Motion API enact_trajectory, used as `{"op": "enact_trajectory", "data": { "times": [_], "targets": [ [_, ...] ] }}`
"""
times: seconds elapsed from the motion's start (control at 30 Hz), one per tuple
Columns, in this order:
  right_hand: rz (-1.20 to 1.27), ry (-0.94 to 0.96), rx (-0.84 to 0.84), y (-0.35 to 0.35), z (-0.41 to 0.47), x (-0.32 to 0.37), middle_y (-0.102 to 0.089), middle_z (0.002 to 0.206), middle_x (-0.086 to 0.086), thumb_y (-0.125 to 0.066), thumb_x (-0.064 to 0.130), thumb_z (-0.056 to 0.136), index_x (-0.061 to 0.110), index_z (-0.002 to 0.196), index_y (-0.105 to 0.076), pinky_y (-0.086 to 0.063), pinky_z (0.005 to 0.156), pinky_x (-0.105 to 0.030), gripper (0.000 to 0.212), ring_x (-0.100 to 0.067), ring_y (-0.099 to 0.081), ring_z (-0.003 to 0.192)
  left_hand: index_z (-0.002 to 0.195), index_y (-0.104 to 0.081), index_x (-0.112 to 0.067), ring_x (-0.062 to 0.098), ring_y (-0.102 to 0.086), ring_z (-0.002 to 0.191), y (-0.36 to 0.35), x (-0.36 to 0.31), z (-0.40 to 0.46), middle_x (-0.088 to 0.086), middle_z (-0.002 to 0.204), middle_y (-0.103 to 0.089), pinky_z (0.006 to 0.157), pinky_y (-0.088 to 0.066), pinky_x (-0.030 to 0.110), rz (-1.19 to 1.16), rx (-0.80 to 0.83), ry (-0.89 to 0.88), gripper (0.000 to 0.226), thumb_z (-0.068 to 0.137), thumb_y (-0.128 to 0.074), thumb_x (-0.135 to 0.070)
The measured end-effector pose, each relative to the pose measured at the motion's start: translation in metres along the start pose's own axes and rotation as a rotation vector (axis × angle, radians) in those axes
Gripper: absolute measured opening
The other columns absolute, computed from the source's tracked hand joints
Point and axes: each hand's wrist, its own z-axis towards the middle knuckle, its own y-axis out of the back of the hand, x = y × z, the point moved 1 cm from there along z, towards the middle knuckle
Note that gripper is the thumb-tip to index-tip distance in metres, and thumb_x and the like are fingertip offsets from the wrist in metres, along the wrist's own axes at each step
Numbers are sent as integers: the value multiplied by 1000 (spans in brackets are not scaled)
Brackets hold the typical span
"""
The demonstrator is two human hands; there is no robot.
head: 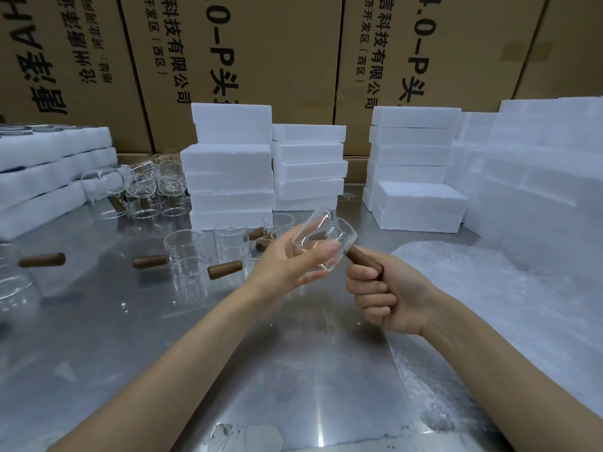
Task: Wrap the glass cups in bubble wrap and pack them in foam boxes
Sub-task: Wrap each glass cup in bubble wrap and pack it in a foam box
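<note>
Right hand (385, 293) fisted round the brown wooden handle (360, 258); left hand (293, 261) cradles the clear glass cup (326, 241), fingers curled, above the steel table (228, 370).

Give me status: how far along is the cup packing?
Done: can't confirm; closed foam boxes stand stacked, contents unseen. In hand: one unwrapped glass cup, right hand gripping its wooden handle, left hand holding the glass. Left: wrap it in the bubble wrap, box it, then the cups standing on the steel table.
</note>
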Motion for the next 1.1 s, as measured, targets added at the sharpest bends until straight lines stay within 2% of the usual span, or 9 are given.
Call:
{"op": "enact_trajectory", "data": {
  "times": [0.17,0.3,0.43,0.5,0.57,0.7,0.87,1.0,1.1],
  "targets": [
    [0,225,-228,4,5,0,-42,51,4,-44,59,88,16,87,-60,-32,33,-16,46,-6,-34,35,110,-58,-39,10,-70,92,-5,4,2,-4,105,-69,70,-55,18,16,-206,-46,52,63,-78,-49],
    [-43,434,-298,2,6,0,-56,67,2,-51,35,94,13,104,-62,-42,40,-17,26,-7,-47,44,120,-56,-36,7,-68,98,-7,5,2,-7,115,-67,74,-54,17,91,-223,-58,72,56,-81,-57],
    [49,533,-365,4,5,1,-56,65,2,-45,25,98,6,106,-59,-44,42,-17,25,-8,-48,48,153,-13,-29,-18,-44,118,-12,8,0,-22,144,-35,89,-39,2,370,-84,-107,116,59,-77,-54],
    [99,532,-385,5,3,3,-52,63,2,-42,25,99,6,102,-59,-43,41,-18,25,-9,-46,49,153,3,-32,-34,-24,114,-14,9,-1,-36,141,-16,92,-26,-5,456,-28,-133,118,67,-78,-44],
    [151,514,-376,6,1,4,-49,61,2,-41,24,99,8,93,-59,-42,40,-18,25,-9,-44,48,152,7,-30,-40,-17,111,-12,10,0,-35,142,-12,90,-20,-9,538,-32,-165,112,77,-77,-31],
    [153,477,-325,7,-1,5,-43,58,2,-38,25,99,9,86,-56,-40,40,-19,28,-8,-42,45,152,1,-32,-25,-20,127,-8,7,0,-24,153,-16,91,-16,-11,590,-94,-228,103,81,-74,-29],
    [152,410,-239,6,1,5,-43,59,1,-35,28,99,10,86,-56,-40,41,-18,31,-8,-41,47,138,-40,-36,-18,-43,119,-11,4,-3,-27,133,-48,93,-32,1,606,-102,-354,74,76,-80,-29],
    [34,404,-314,4,2,4,-59,84,-1,-44,45,95,15,113,-56,-49,51,-22,38,-10,-57,62,137,-47,-29,-9,-47,113,-13,-3,-8,-10,124,-53,95,-30,2,784,-227,-535,71,74,-81,-32],
    [-126,406,-297,2,2,3,-63,98,2,-53,58,82,25,120,-55,-51,69,-27,50,-10,-65,86,137,-49,-27,1,-44,107,-13,-5,-9,-8,114,-45,95,-29,4,922,-299,-606,71,74,-81,-29]
  ]
}}
